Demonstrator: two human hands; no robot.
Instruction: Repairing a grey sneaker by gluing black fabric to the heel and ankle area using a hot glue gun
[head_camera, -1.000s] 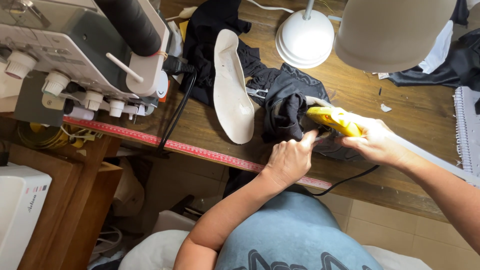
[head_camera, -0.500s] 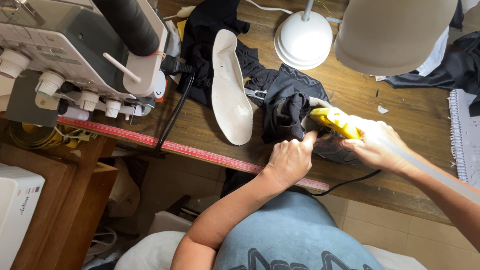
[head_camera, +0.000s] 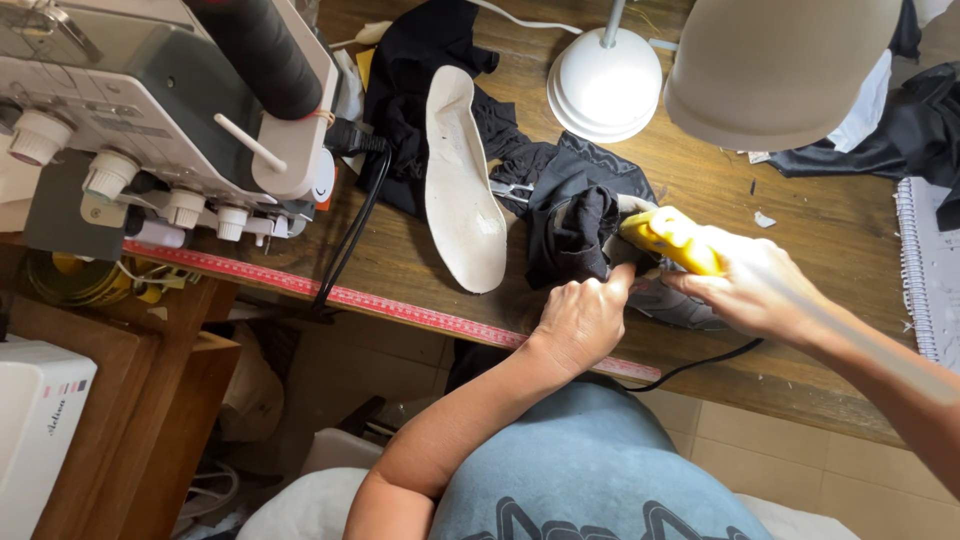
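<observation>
Head view: two hands worked a dark shoe upper at the tabletop's (head_camera: 420, 262) near edge.

Left hand (head_camera: 580, 318) pinched the black fabric piece (head_camera: 578, 232) closed-fingered, steadying it, while the right hand (head_camera: 760, 290) wrapped its grip around a yellow tool (head_camera: 672, 238) aimed at the seam. A pale insole (head_camera: 462, 185) lay just beside, by the sewing machine (head_camera: 160, 110) and lamp (head_camera: 605, 90).

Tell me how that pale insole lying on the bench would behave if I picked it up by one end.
The pale insole looks thin and flat, so probably light and bendy, drooping slightly. Its matte surface suggests little slipping. Lying flat, it shouldn't roll.
</observation>
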